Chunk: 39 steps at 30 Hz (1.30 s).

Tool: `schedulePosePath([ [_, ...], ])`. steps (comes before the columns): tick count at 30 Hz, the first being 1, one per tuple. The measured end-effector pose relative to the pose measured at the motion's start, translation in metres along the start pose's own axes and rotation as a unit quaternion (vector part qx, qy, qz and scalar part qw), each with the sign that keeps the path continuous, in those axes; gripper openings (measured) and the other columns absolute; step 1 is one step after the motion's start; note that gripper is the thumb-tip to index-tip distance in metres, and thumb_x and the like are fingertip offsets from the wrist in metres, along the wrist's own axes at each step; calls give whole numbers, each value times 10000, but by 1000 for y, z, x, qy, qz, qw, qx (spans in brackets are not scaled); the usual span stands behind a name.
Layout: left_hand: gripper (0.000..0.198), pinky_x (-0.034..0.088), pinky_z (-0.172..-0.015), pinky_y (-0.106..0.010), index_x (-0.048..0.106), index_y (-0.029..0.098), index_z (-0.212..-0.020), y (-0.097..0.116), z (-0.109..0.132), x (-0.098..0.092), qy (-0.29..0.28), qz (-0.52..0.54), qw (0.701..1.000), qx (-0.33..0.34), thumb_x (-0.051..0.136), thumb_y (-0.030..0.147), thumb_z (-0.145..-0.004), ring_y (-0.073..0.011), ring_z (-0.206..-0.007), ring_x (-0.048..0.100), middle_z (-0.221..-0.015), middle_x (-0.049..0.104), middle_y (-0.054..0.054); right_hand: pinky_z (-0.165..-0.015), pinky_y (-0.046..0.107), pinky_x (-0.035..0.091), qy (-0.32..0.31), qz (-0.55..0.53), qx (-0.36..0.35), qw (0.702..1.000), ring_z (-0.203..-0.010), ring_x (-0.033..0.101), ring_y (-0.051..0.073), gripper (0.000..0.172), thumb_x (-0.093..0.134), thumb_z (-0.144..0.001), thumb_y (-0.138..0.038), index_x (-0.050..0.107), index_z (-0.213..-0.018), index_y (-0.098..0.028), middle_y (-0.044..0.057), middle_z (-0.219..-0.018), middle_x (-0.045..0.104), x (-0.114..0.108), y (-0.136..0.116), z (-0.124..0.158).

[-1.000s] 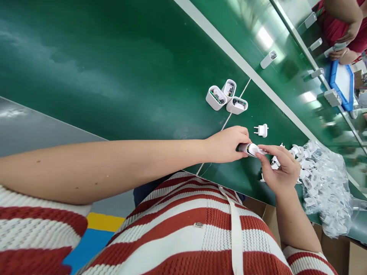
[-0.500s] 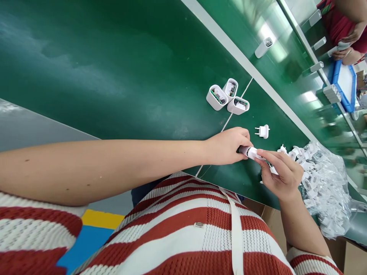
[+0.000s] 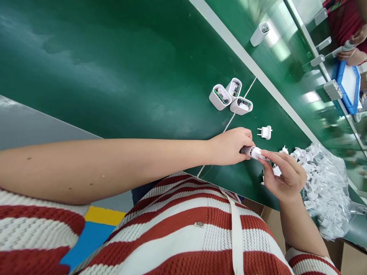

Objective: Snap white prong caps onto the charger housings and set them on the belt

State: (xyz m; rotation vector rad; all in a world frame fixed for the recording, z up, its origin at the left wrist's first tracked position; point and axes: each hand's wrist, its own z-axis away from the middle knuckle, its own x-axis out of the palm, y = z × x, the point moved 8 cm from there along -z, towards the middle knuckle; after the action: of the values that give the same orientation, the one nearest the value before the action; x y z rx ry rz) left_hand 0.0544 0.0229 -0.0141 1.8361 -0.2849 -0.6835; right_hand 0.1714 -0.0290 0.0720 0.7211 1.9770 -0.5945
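Note:
My left hand (image 3: 233,146) is closed around a white charger housing (image 3: 246,150), most of it hidden by the fingers. Between thumb and fingertips, my right hand (image 3: 282,173) pinches a white plug cap (image 3: 256,153) at the housing's open end. A gap with inner parts shows between the two; whether they touch I cannot tell. Beyond my left hand, three open white housings (image 3: 220,97) stand together on the green table, circuit boards visible inside. A single two-pin plug cap (image 3: 265,132) lies just past my hands.
A clear plastic bag (image 3: 329,191) spills many white plug caps at the right. Past a pale strip (image 3: 229,40), another white housing (image 3: 259,34) stands on a green surface. At the far right are a blue tray (image 3: 348,88) and a co-worker's hands (image 3: 351,49).
My hands keep nearly the same pose, with the plug cap at the housing's end. The lone housing beyond the pale strip has shifted farther up the view. The whole view has moved slightly.

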Motion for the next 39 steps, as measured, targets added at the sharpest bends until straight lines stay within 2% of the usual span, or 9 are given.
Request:
schedulePosePath([
  [5, 56, 484, -797, -320, 784, 139, -885, 1, 0, 1, 3, -5, 1000, 2, 748, 120, -847, -208, -909, 629, -937, 667, -68, -622, 272, 574, -35, -27, 7, 999, -740, 746, 165, 319, 718, -884, -48, 702, -1126, -256, 16, -933, 803, 4, 0, -9],
  [8, 76, 488, -805, -319, 791, 144, -909, 0, 0, 2, 8, -6, 1000, 1, 748, 125, -849, -208, -912, 634, -939, 667, -67, -571, 255, 521, -35, 3, -5, 999, -685, 719, 145, 289, 701, -885, -41, 691, -1092, -242, 6, -890, 794, 5, -3, -13],
  [15, 69, 482, -772, -308, 788, 154, -896, 0, 0, 2, 19, -22, 1000, 0, 749, 136, -842, -200, -878, 629, -904, 655, -57, -592, 270, 516, -2, 40, 57, 998, -686, 714, 156, 233, 673, -916, -76, 698, -1072, -247, 14, -864, 778, 9, -4, -4],
  [20, 78, 475, -754, -307, 791, 150, -912, -2, -1, 4, 14, -31, 999, -7, 740, 170, -856, -197, -866, 622, -909, 648, -60, -517, 277, 421, -31, 108, 64, 992, -639, 675, 140, 177, 632, -941, -88, 717, -1014, -226, 4, -813, 757, 8, -8, -11],
  [26, 84, 478, -753, -306, 803, 158, -916, -3, -2, 4, 23, -27, 999, -5, 752, 194, -860, -203, -884, 628, -914, 647, -62, -579, 272, 497, -123, -47, 97, 987, -680, 662, 149, 99, 711, -929, -236, 773, -1004, -250, 7, -837, 715, 15, 9, -20],
  [30, 71, 472, -741, -311, 789, 148, -864, -2, -2, 3, 22, -26, 999, 0, 754, 210, -868, -193, -844, 614, -886, 626, -50, -548, 271, 453, -93, 19, 76, 993, -619, 628, 135, 130, 657, -962, -208, 784, -975, -236, 1, -803, 722, 9, 6, -23],
  [34, 111, 465, -732, -310, 755, 144, -792, -4, -4, 4, 31, -29, 999, 2, 752, 219, -873, -191, -832, 608, -876, 618, -50, -523, 281, 405, -115, 89, 56, 988, -615, 625, 141, 133, 655, -942, -200, 784, -928, -230, 0, -784, 729, 15, -2, -24],
  [37, 158, 478, -746, -321, 733, 147, -762, -4, -3, 12, 28, -47, 999, -3, 731, 239, -891, -206, -847, 616, -875, 621, -61, -544, 273, 444, -69, 73, 79, 992, -628, 656, 142, 116, 682, -923, -194, 790, -928, -238, 0, -805, 746, 13, 1, -20],
  [39, 72, 506, -804, -340, 747, 141, -847, 1, 2, 14, 14, -73, 997, -10, 742, 209, -870, -232, -923, 634, -947, 647, -84, -598, 274, 498, -35, 45, 99, 993, -673, 686, 152, 115, 689, -931, -203, 793, -961, -242, 11, -844, 758, 13, 5, -12],
])
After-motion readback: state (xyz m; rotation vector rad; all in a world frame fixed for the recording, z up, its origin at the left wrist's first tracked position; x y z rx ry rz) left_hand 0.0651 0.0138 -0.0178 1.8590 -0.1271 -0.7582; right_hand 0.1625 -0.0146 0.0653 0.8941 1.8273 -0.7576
